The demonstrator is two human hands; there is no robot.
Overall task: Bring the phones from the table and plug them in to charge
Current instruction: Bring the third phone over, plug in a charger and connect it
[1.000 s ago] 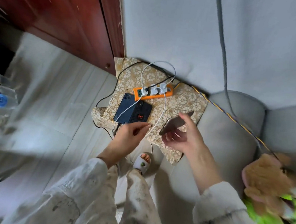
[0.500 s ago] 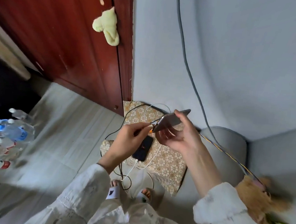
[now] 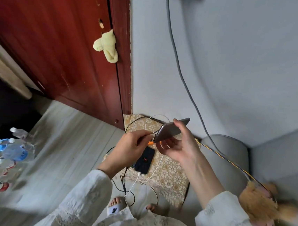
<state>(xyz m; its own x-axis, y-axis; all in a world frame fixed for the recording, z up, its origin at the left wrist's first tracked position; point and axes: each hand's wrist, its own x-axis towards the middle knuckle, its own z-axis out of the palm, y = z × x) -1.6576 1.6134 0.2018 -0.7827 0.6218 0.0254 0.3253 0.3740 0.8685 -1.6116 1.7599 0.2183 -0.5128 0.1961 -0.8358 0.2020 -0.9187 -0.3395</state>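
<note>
From the head view, the right hand (image 3: 179, 148) gripped a grey phone (image 3: 170, 130) by its edges, tilted. The left hand (image 3: 132, 147) pinched a cable plug (image 3: 154, 133) against the phone's lower end. Below both hands, a dark phone (image 3: 144, 160) lay on a patterned cushion (image 3: 171, 171).

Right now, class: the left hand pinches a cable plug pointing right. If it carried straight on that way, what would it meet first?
The left hand would first meet the lower end of the grey phone held by the right hand. The plug tip already sits at that end; whether it is inserted cannot be told.
</note>
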